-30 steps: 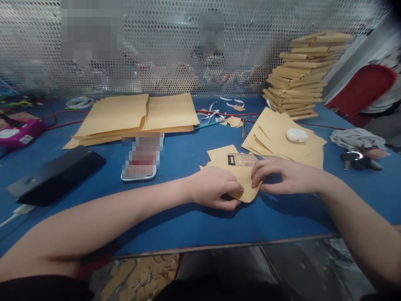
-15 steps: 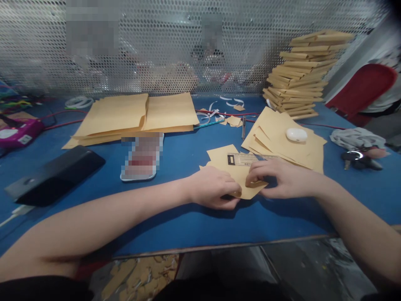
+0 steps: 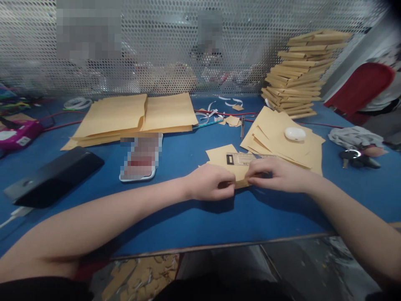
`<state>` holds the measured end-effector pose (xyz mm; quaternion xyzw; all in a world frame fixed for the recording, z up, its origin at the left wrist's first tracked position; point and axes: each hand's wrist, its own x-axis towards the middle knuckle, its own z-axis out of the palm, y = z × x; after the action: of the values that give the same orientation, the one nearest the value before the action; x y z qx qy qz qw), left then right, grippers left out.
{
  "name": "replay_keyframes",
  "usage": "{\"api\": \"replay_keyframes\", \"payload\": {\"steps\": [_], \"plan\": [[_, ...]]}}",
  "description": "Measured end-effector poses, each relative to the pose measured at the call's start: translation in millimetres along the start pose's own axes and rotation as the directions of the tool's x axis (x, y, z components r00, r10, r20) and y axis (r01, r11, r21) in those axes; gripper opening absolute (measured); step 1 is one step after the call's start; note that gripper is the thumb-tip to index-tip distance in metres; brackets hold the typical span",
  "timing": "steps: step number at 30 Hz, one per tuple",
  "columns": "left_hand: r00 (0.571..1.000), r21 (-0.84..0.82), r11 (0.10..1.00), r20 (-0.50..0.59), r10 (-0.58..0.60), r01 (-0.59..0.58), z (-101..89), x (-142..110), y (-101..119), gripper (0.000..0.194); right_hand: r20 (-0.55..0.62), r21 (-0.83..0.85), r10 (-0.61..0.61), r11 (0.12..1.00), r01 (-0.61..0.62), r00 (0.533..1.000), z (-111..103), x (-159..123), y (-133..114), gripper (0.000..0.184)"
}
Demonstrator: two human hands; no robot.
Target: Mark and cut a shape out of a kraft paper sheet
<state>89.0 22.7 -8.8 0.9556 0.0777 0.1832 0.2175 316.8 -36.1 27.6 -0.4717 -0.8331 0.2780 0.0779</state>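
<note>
A piece of tan kraft paper (image 3: 239,170) lies on the blue table between my hands, its near edge folded up. My left hand (image 3: 213,182) pinches that edge on the left, fingers curled. On the right, my right hand (image 3: 271,174) grips the same edge between thumb and fingers. A clear ruler (image 3: 241,159) with a black end rests flat across the paper, its right part hidden behind my right hand. Just beyond is a fanned pile of kraft sheets (image 3: 275,129) with a white earbud case (image 3: 295,134) on top.
A tall stack of folded kraft pieces (image 3: 297,75) stands at the back right. Large kraft sheets (image 3: 119,115), a phone (image 3: 140,161) and a black power bank (image 3: 59,175) lie left. A slim metal cutter (image 3: 242,127) lies near paper scraps; keys (image 3: 351,156) are far right.
The paper's near edge, which pointed toward me, is now folded up and back. Both hands have moved slightly away from me, and their fingers have closed along the fold.
</note>
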Motion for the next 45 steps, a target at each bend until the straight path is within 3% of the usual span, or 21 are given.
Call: {"api": "replay_keyframes", "payload": {"steps": [2,6,10,23,29,36,45], "plan": [[0.999,-0.048,0.998,-0.002,-0.047,0.047,-1.1,0.2,-0.9,0.016,-0.015,-0.003,0.020,1.000,-0.020,1.000,1.3,1.5,-0.2,0.024],[0.997,-0.176,0.981,0.016,-0.080,0.081,-3.1,0.6,-3.7,0.044,-0.032,-0.010,0.054,0.998,-0.054,0.998,2.6,2.3,-1.1,0.028],[0.995,-0.268,0.959,0.073,-0.075,0.092,-5.2,1.8,-6.4,0.044,-0.025,-0.004,0.079,0.997,-0.079,0.997,2.6,2.7,-2.1,0.034],[0.986,-0.162,0.986,0.167,-0.022,0.050,-6.3,2.6,-6.9,0.045,-0.065,0.040,0.145,0.989,-0.142,0.987,2.4,3.6,0.1,0.034],[0.980,-0.110,0.993,0.196,-0.018,0.040,-6.3,2.7,-5.3,0.043,-0.004,0.073,0.105,0.992,-0.104,0.994,0.0,4.0,2.0,0.032],[0.987,-0.052,0.994,0.134,-0.086,0.093,-2.4,3.2,-5.0,0.034,0.005,0.112,0.148,0.983,-0.147,0.989,-0.4,3.1,1.8,0.030],[0.985,-0.002,0.992,0.125,-0.123,0.124,-2.3,3.1,-4.5,0.036,0.008,0.092,0.150,0.984,-0.150,0.989,-0.6,3.7,0.3,0.028]]}}
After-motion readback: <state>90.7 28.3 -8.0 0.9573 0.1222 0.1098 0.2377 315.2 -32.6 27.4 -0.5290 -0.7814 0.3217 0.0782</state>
